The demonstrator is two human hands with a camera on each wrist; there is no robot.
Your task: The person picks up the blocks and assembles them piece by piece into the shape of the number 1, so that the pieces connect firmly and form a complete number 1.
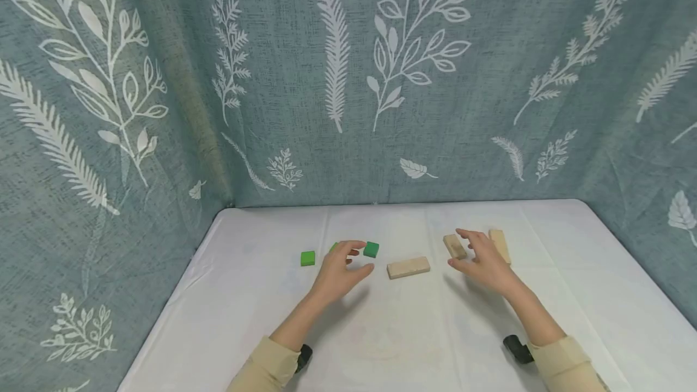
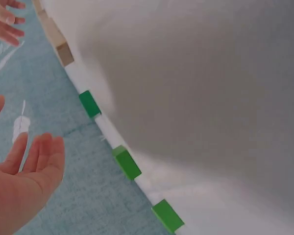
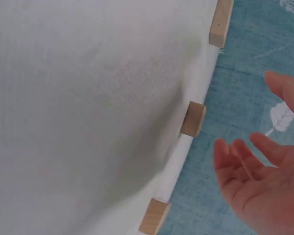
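Both empty, fingers apart, the left hand (image 1: 336, 271) hangs just left of the dark green block (image 1: 371, 250), the right hand (image 1: 484, 264) near a short wooden block (image 1: 453, 245) pointing toward the table's (image 1: 403, 331) far edge.

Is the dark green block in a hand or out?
Out: the dark green block sits on the table, apart from the left hand.
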